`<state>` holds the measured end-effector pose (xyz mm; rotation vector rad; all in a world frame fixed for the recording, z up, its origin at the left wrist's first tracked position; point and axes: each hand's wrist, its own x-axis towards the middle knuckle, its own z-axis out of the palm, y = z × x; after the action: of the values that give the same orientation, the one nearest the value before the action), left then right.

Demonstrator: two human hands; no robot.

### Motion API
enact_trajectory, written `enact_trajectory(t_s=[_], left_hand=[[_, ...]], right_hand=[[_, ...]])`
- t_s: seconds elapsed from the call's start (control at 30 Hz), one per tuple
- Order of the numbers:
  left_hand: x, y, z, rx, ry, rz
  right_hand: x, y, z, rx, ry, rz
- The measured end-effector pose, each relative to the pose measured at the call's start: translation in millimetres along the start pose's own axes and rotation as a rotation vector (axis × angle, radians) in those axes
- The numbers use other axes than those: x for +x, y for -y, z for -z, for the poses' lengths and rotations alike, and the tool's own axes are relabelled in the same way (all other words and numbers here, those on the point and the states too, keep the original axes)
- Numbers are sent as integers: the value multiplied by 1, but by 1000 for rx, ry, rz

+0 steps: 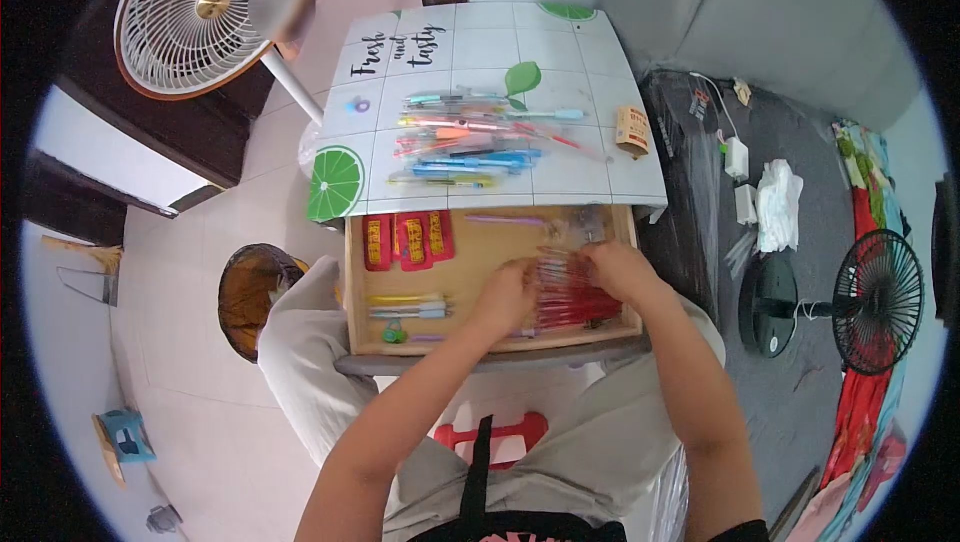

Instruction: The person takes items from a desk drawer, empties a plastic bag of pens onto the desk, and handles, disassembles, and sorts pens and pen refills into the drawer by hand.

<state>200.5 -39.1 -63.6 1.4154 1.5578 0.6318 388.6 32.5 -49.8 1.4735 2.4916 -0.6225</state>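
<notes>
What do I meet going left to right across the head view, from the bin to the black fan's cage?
Bin, red packets, left hand, red and clear plastic, right hand, white bundle, black fan's cage.

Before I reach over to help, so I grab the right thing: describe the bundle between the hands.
Find the lime-printed table cover, then the open wooden drawer at its near edge. In the drawer's right half, between the left hand and right hand, sits the bundle. Clear and shiny with deep red, it differs from the yellow-labelled red packets at left.
</notes>
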Motion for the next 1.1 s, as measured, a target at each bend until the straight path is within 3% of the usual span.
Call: enact_trajectory(t_s=[0.07,0.13,0.27,0.5,0.6,0.67,0.7,0.77,0.8,0.87,0.97,1.1], left_hand=[[3,0,-1,44,56,69],[5,24,-16,58,-33,-167],[6,31,-16,31,23,-117],[-11,18,-4,196,79,-224],[-20,7,15,162,109,-226],[-31,-6,34,127,144,-217],[-39,-16,46,75,134,-181],[-45,-18,56,29,134,-150],[-45,-17,58,41,97,-202],[-46,-13,59,52,62,-259],[-49,-10,60,45,0,-332],[-56,-22,72,-137,-41,-216]], right_hand=[[1,-5,-3,30,-14,8],[5,-11,-11,41,-12,11],[5,-7,-10,15,2,9],[2,1,3,80,39,37],[-7,24,35,123,-71,15],[-5,30,53,452,-412,139],[1,34,60,453,-408,136],[15,40,76,417,-730,104],[26,41,81,417,-737,99],[46,40,84,150,-945,241],[63,39,80,-45,-806,148],[60,38,80,-63,-820,165]])
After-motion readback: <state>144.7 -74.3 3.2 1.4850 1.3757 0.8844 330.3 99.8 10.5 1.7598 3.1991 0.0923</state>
